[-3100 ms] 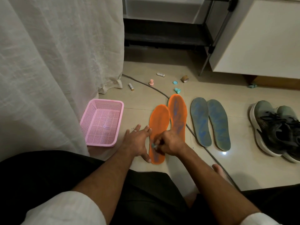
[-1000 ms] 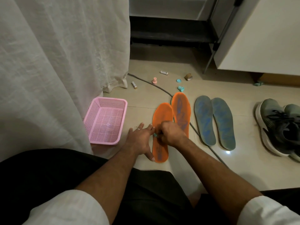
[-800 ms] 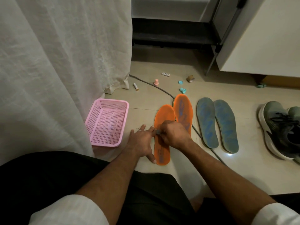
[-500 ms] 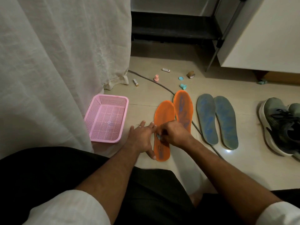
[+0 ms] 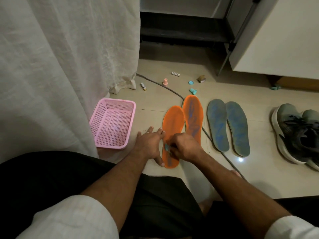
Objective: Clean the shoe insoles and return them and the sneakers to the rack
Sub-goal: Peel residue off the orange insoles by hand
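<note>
At centre frame the left hand (image 5: 148,145) still lies flat, fingers straight, steadying the near orange insole (image 5: 172,133) on the floor; the right hand (image 5: 185,147), its grip pinching a small teal eraser (image 5: 167,147), has slid slightly lower along it

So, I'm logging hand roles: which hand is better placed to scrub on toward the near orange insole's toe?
Right. The right hand already pinches the small teal scrubber on the near orange insole; the left hand lies flat at its edge, steadying it.
</note>
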